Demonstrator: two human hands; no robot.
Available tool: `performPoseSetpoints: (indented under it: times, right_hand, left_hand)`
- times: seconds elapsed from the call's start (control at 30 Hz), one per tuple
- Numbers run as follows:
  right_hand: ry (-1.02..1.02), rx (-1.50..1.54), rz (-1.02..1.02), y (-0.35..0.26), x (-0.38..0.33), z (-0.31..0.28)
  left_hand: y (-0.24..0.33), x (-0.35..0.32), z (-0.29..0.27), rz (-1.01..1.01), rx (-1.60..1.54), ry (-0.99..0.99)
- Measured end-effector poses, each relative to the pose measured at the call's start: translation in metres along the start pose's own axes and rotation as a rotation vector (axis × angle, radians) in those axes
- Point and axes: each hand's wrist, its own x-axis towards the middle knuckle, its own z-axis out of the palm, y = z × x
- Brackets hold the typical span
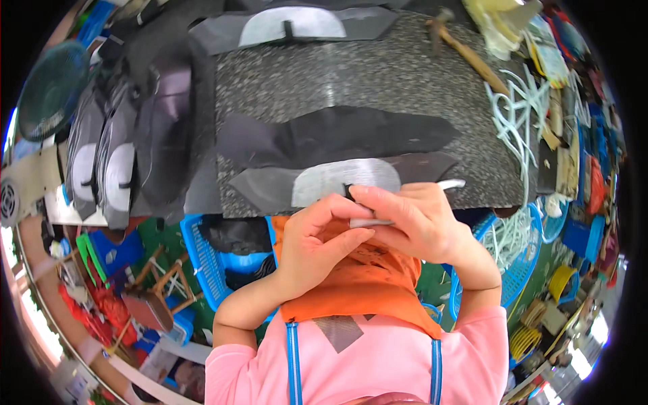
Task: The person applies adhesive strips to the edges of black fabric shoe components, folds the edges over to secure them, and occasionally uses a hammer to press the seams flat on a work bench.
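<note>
Orange apron [398, 300] nearest, both hands raised just beyond its upper part. Left hand [320, 236]: thumb and index curved toward each other, narrow gap at the tips; cannot tell whether they grip anything. Right hand [425, 219]: fingers closed on a small white piece [371, 222], whose short visible end points left into the left hand's gap; rest of it hidden by the fingers. Panel [260, 190], grey, lies flat at the slab's near edge, directly beyond the fingers. Key relation: black tab [347, 191] at the middle of the panel's near side, right index fingertip at it, touching or just beside (contact not resolvable); left fingertips slightly nearer the body. Right hand is therefore the closer of the two, and it covers part of the panel's near edge. Panel's long axis runs left to right, across the body, right end slightly farther away than the left; both ends taper. Its silvery patch [331, 179] has its rounded side facing away from the person. Beyond: dark piece [337, 138], roughly parallel to the panel. Then bare speckled slab [283, 84], with pale cord [516, 115] along its right side. Farthest: hammer [469, 55], upper right, and second panel [223, 35], also lying crosswise.
</note>
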Motion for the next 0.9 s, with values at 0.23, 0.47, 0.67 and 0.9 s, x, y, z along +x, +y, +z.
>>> performPoseSetpoints:
  times: [0.23,0.47,0.67,0.9]
  right_hand:
    - [-0.205,-0.036,0.380,0.012,0.015,0.012]
    - [-0.210,-0.085,0.701,0.012,0.025,0.015]
    - [-0.181,0.006,0.778,0.015,0.029,0.012]
    - [-0.295,-0.306,0.713,0.032,0.035,0.004]
  left_hand:
    - [0.014,0.005,-0.061,0.345,1.094,0.460]
    - [0.009,0.022,-0.084,0.248,1.392,0.525]
    - [0.001,-0.003,-0.074,0.565,1.415,0.249]
    - [-0.005,0.009,-0.062,0.469,1.510,0.139]
